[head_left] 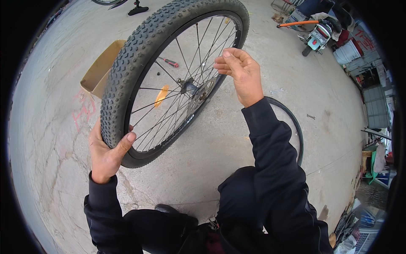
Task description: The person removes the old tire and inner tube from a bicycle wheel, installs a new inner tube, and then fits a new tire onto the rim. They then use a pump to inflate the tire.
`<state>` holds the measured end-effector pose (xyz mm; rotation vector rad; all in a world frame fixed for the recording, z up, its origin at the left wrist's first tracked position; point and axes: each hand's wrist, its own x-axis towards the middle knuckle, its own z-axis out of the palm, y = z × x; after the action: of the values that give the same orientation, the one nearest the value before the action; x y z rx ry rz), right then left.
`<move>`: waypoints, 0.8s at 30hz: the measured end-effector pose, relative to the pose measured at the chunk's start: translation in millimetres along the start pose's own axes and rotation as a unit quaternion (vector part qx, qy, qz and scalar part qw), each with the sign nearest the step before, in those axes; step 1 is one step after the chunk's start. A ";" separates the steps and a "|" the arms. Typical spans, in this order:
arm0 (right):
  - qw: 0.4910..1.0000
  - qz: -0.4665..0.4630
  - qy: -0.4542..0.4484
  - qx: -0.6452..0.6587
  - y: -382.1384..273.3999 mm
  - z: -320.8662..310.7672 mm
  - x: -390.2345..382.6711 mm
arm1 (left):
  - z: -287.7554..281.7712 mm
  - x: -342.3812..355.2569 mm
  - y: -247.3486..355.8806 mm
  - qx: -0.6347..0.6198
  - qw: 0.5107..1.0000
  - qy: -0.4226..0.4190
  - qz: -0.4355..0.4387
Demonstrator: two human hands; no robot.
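A bicycle wheel with a knobby black tyre, dark spokes and a brake disc stands tilted in front of me. My left hand is wrapped round the tyre and rim at the near left, thumb on the rim's inner side. My right hand is raised beside the wheel's right side, close to the spokes. Its fingers are bent and the thumb presses against the index finger; whether something small is between them I cannot make out. An orange reflector sits among the spokes left of the hub.
An open cardboard box lies behind the tyre. A red-and-black screwdriver shows through the spokes. Right of the wheel lie a black bicycle tyre and spanners. A parked scooter and clutter line the right side.
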<state>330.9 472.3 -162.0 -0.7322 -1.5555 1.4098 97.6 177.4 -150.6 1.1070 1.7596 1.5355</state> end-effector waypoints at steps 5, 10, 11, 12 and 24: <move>0.999 0.030 0.034 0.007 8.8 -23.3 -5.3 | 2.0 43.4 19.0 -0.063 0.990 -0.126 -0.011; 0.992 0.083 0.099 0.006 21.4 -46.8 -4.5 | 19.5 54.8 21.3 -0.072 0.983 -0.170 -0.009; 0.992 0.072 0.103 0.016 23.8 -50.1 -3.7 | 23.8 52.6 19.4 -0.092 0.983 -0.158 -0.001; 0.990 0.076 0.116 0.019 25.8 -53.4 -2.0 | 25.8 51.5 18.3 -0.090 0.982 -0.169 -0.007; 0.978 0.136 0.028 0.158 -63.6 -69.1 -99.7 | 43.2 22.0 37.6 -0.082 0.951 -0.260 -0.143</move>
<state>444.2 404.9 -124.7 -0.8019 -1.1802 1.7712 130.7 218.9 -120.1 1.0055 1.3341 1.0690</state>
